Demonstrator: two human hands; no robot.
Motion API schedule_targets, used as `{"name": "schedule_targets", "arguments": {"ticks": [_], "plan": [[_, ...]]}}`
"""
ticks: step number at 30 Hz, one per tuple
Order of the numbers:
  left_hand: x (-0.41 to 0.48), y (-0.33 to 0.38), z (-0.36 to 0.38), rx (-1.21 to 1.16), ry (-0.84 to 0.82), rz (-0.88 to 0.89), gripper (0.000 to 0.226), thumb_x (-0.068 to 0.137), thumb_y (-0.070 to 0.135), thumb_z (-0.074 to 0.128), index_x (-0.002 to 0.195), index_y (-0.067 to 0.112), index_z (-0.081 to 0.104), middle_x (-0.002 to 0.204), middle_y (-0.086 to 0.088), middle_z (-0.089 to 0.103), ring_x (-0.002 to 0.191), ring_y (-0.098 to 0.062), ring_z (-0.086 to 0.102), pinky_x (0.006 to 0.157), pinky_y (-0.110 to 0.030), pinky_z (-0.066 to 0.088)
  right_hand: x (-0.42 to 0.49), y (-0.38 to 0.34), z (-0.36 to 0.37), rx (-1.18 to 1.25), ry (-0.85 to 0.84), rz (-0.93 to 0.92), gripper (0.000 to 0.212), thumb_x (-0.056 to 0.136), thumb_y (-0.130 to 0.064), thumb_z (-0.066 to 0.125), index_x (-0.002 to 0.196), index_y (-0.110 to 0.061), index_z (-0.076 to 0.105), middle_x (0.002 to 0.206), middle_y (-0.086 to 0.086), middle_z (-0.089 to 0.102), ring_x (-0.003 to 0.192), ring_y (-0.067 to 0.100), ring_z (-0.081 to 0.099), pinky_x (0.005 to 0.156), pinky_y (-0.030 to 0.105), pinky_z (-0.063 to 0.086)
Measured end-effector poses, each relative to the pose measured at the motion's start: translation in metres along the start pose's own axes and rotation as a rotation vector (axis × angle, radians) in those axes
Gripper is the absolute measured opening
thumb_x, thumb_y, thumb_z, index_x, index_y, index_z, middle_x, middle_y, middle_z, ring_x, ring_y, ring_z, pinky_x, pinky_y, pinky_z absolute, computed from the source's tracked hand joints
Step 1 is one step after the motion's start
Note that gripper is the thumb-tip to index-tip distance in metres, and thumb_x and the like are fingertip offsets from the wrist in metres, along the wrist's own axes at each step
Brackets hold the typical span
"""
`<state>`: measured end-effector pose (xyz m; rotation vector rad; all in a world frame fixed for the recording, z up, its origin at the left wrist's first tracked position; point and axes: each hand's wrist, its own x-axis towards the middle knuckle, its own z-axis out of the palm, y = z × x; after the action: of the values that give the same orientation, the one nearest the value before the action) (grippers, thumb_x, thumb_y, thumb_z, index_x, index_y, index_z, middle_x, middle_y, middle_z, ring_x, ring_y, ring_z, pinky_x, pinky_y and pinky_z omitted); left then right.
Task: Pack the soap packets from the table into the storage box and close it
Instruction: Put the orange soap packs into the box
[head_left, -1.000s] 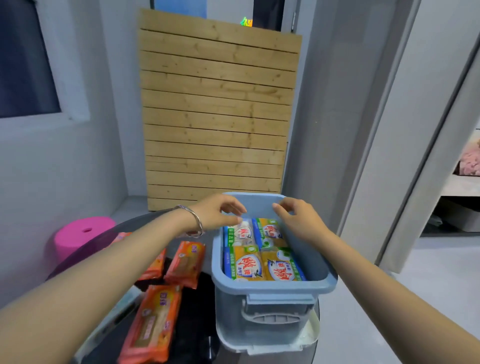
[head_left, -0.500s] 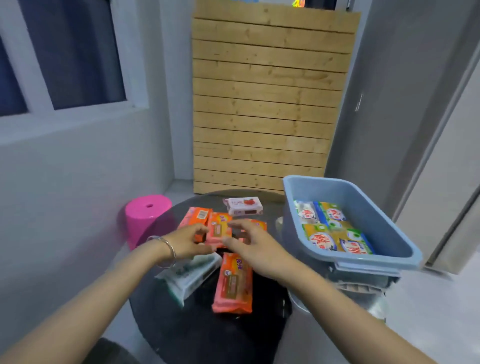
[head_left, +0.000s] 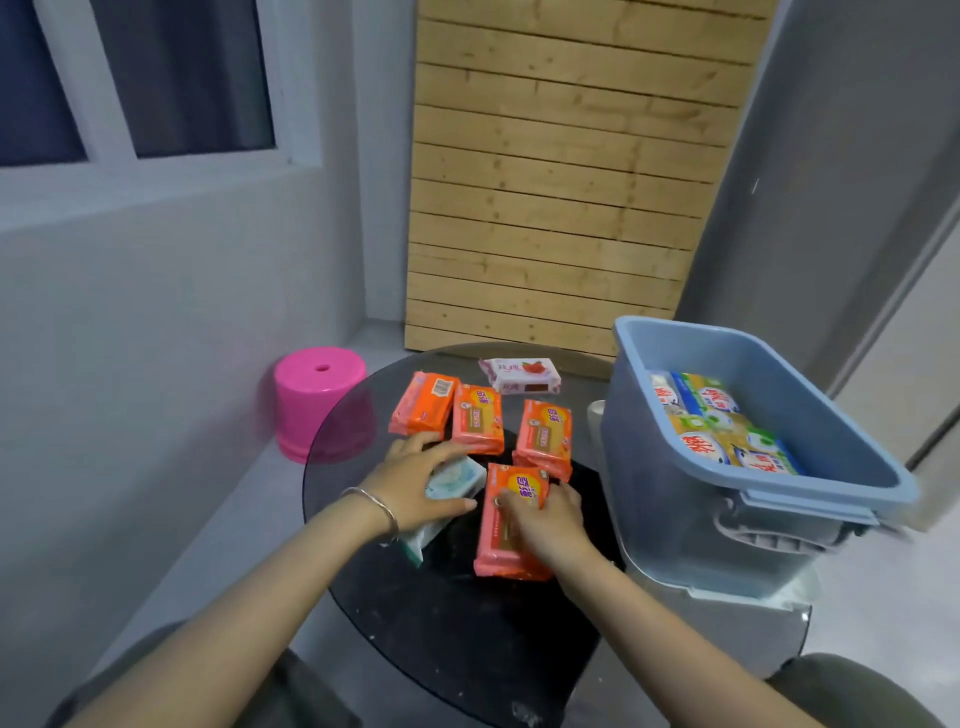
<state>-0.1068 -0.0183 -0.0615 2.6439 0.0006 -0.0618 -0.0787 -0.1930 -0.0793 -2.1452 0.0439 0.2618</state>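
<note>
Glass counter (head_left: 363, 582): right fingers (head_left: 511, 506) gripping orange soap packet (head_left: 511, 525) beneath; left fingers (head_left: 441, 452) spread over pale packet (head_left: 457, 478).

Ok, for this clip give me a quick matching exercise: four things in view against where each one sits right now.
Things:
1. pink stool
2. pink-and-white packet
3. teal packet
4. green-and-yellow packets

Places:
A. inside the blue storage box
B. under the left hand
C. on the floor, left of the round table
D. far edge of the table, alone

Pairs: 1-C, 2-D, 3-B, 4-A
</note>
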Motion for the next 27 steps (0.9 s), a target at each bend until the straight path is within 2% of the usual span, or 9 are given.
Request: {"name": "schedule_targets", "arguments": {"ticks": [2, 5, 9, 12, 16, 19, 22, 24, 27], "plan": [[-0.003, 0.008, 0.000, 0.224, 0.016, 0.040, 0.073, 0.073, 0.074, 0.030, 0.138, 0.042, 0.040, 0.159, 0.000, 0.012, 0.145, -0.025, 0.009, 0.117, -0.040, 0.014, 0.000, 0.005, 0.001, -0.003, -0.004, 0.002, 0.054, 0.085, -0.042, 0.057, 0.129, -0.011, 0.056, 0.152, 0.008, 0.028, 0.138, 0.027, 0.035, 0.116, 0.043, 0.027], [-0.005, 0.024, -0.002, 0.346, 0.044, 0.101, 0.048, 0.092, 0.057, 0.028, 0.136, 0.043, 0.043, 0.161, 0.000, -0.002, 0.147, -0.025, -0.007, 0.119, -0.042, -0.004, -0.002, 0.008, 0.001, 0.023, -0.003, -0.020, 0.046, 0.089, -0.040, 0.053, 0.126, -0.015, 0.060, 0.152, 0.008, 0.030, 0.138, 0.026, 0.035, 0.116, 0.045, 0.027], [-0.007, 0.036, 0.007, 0.421, -0.029, 0.076, 0.051, 0.096, 0.051, 0.022, 0.136, 0.034, 0.047, 0.161, -0.002, -0.009, 0.147, -0.026, -0.016, 0.117, -0.041, -0.014, -0.003, 0.009, 0.006, 0.083, 0.004, -0.016, 0.054, 0.079, -0.051, 0.051, 0.121, -0.019, 0.062, 0.141, 0.007, 0.044, 0.131, 0.028, 0.045, 0.111, 0.047, 0.034], [-0.010, 0.042, 0.021, 0.391, -0.082, 0.031, 0.053, 0.097, 0.048, 0.018, 0.136, 0.030, 0.049, 0.160, -0.005, -0.012, 0.146, -0.027, -0.020, 0.116, -0.040, -0.016, 0.016, 0.032, 0.013, 0.183, -0.005, -0.015, 0.066, 0.062, -0.064, 0.044, 0.114, -0.027, 0.062, 0.122, 0.005, 0.061, 0.117, 0.028, 0.058, 0.102, 0.048, 0.045], [-0.012, 0.049, 0.032, 0.209, -0.078, 0.019, 0.051, 0.098, 0.047, 0.019, 0.142, 0.031, 0.038, 0.160, -0.006, -0.014, 0.144, -0.024, -0.025, 0.116, -0.037, -0.016, -0.005, 0.008, 0.000, 0.403, -0.008, -0.084, 0.060, 0.080, -0.050, 0.048, 0.136, -0.030, 0.045, 0.130, 0.004, 0.056, 0.113, 0.023, 0.061, 0.097, 0.046, 0.050], [-0.007, 0.062, 0.027, -0.153, 0.060, 0.009, 0.050, 0.099, 0.044, 0.021, 0.146, 0.031, 0.027, 0.159, -0.001, 0.017, 0.149, -0.020, -0.004, 0.119, -0.035, 0.000, -0.010, -0.011, -0.015, 0.564, 0.005, -0.173, 0.041, 0.094, -0.033, 0.047, 0.135, -0.027, 0.045, 0.124, 0.005, 0.063, 0.107, 0.021, 0.066, 0.094, 0.044, 0.053], [0.009, 0.070, 0.014, -0.822, 0.131, -0.006, 0.039, 0.097, 0.030, 0.043, 0.135, 0.025, 0.045, 0.117, 0.008, 0.061, 0.121, -0.019, 0.056, 0.097, -0.026, 0.044, 0.002, -0.037, -0.029, 0.633, -0.058, -0.181, 0.033, 0.101, -0.029, 0.038, 0.132, -0.027, 0.047, 0.120, 0.003, 0.065, 0.107, 0.021, 0.065, 0.089, 0.037, 0.054], [0.024, 0.065, 0.006, -1.056, 0.210, -0.038, 0.036, 0.093, 0.018, 0.052, 0.129, 0.022, 0.048, 0.107, 0.001, 0.065, 0.100, -0.019, 0.065, 0.080, -0.018, 0.053, 0.016, -0.051, -0.032, 0.619, -0.094, -0.187, 0.032, 0.101, -0.031, 0.034, 0.125, -0.023, 0.054, 0.121, 0.007, 0.065, 0.109, 0.023, 0.064, 0.095, 0.041, 0.051], [0.041, 0.049, -0.006, -1.050, 0.331, -0.124, 0.036, 0.091, 0.014, 0.056, 0.126, 0.014, 0.049, 0.102, -0.004, 0.065, 0.080, -0.004, 0.067, 0.065, -0.008, 0.050, 0.043, -0.052, -0.030, 0.516, 0.047, -0.121, 0.020, 0.097, -0.031, 0.044, 0.111, -0.024, 0.057, 0.120, 0.006, 0.063, 0.108, 0.022, 0.062, 0.094, 0.042, 0.051]]}}
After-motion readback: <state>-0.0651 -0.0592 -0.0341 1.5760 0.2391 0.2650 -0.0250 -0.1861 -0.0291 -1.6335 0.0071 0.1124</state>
